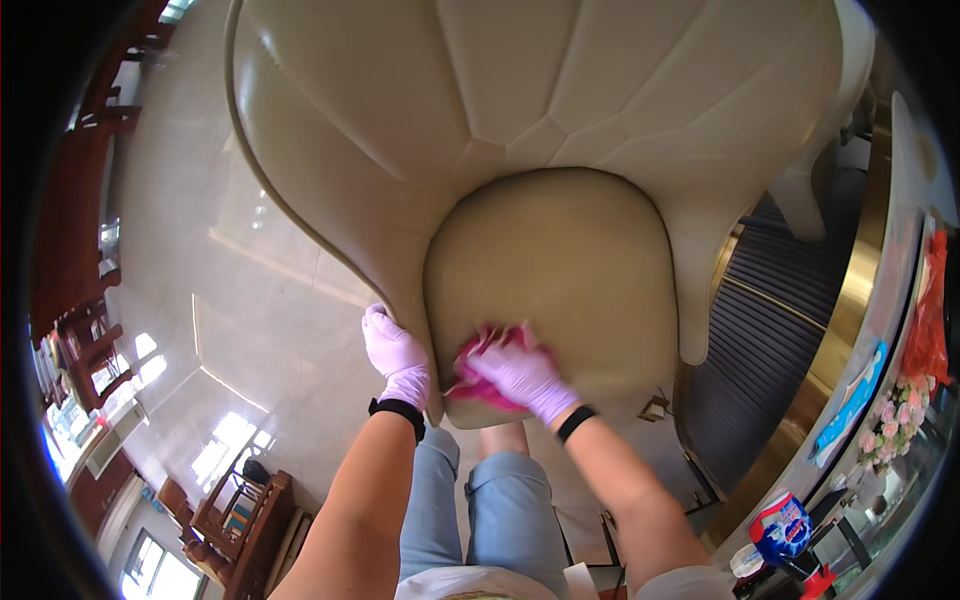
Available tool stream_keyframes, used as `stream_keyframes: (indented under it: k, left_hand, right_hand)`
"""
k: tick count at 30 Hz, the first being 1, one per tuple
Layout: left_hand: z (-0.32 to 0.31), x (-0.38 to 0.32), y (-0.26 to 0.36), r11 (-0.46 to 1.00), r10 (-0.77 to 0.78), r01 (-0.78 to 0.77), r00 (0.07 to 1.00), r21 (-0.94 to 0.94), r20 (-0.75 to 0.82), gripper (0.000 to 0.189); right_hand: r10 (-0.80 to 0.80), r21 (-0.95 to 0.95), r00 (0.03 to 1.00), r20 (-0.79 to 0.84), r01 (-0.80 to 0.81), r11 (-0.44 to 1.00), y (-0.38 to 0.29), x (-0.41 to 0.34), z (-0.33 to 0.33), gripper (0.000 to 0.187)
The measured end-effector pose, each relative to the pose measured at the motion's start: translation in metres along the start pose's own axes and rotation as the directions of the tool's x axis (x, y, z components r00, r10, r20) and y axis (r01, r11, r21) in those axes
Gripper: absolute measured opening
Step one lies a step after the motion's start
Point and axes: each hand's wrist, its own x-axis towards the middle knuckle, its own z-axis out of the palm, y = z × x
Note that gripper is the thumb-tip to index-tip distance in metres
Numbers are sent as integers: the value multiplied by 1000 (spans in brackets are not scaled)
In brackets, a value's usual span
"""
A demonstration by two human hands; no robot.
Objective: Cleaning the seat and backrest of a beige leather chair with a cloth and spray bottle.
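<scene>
A beige leather-look armchair (555, 247) with a stitched, panelled back stands in front of me. My left hand (396, 351), in a light purple glove, is closed around the edge of the chair's left side, its fingertips partly hidden behind it. On the front left part of the seat, my right hand (517, 375), gloved the same way, presses down on a bunched magenta cloth (480, 390). Hand and cloth are slightly blurred.
Along the right runs a table (889, 292) with gold trim, holding a blue spray bottle (781, 529), pink artificial-looking flowers (896, 420) and a red plastic bag (930, 315). Dark wooden furniture (255, 540) stands at lower left on the glossy floor (285, 375).
</scene>
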Motion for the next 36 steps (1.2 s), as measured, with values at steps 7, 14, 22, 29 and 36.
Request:
stream_keyframes:
  k: [7, 14, 22, 29, 36]
  left_hand:
    - [-2, -4, 8, 1000, -24, 24, 998, 4, 56, 30]
    - [2, -5, 3, 1000, -11, 9, 998, 21, 63, 31]
    - [-1, -5, 2, 1000, -20, 20, 999, 15, 32, 31]
    - [0, -4, 3, 1000, -6, 6, 999, 1, 32, 31]
    - [-1, 2, -1, 1000, 10, -9, 999, -18, 41, 32]
  right_hand:
    - [567, 92, 641, -517, -618, 781, 146, 76, -76, 23]
    - [363, 13, 855, -370, -386, 922, -19, 137, -30, 31]
    - [-236, 8, 972, -15, 236, 972, -54, -21, 20, 28]
    - [-199, 136, 884, 422, 156, 978, 104, -99, -30, 24]
    - [198, -575, 978, 67, -124, 808, 201, -60, -104, 45]
